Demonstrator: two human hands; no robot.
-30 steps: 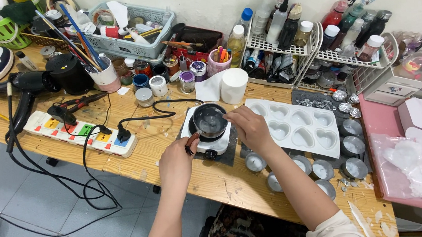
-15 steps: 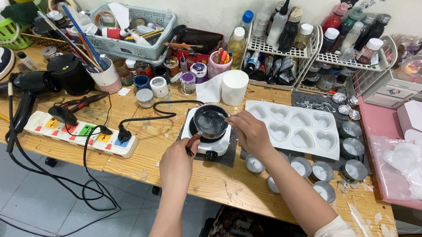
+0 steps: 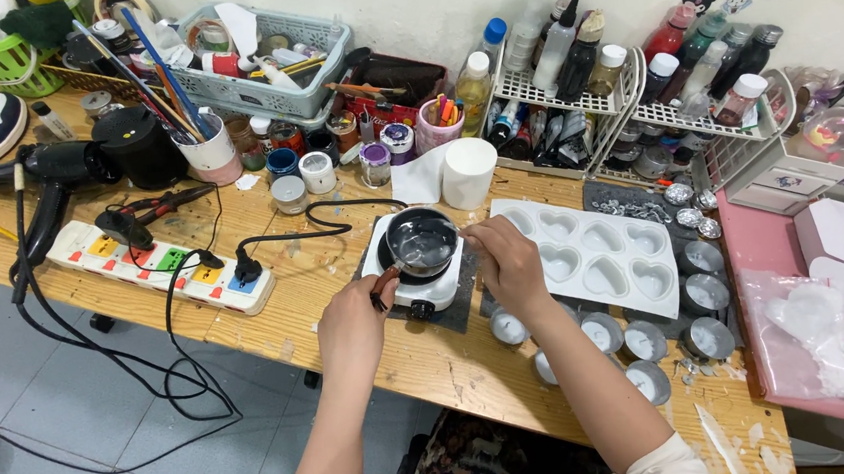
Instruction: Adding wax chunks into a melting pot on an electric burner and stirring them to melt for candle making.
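Observation:
A small dark melting pot (image 3: 421, 240) with clear liquid sits on a white electric hot plate (image 3: 416, 290) at the table's middle. My left hand (image 3: 353, 325) grips the pot's handle at the near left side. My right hand (image 3: 508, 261) rests at the pot's right rim and pinches a thin stick whose tip reaches into the liquid. A white heart-shaped mould tray (image 3: 594, 251) lies just right of my right hand. Several small round tins (image 3: 605, 331) with white wax stand in front of the tray.
A power strip (image 3: 158, 265) with plugged black cables lies at left, beside a black hair dryer (image 3: 46, 176). Jars, brushes and baskets crowd the back edge; wire racks (image 3: 632, 100) of bottles stand at back right. A white cylinder (image 3: 467, 171) stands behind the pot. A pink surface (image 3: 796, 268) holds a plastic bag.
My right hand has shifted slightly right and nearer along the pot's rim, moving the stick in the liquid. My left hand has stayed on the handle.

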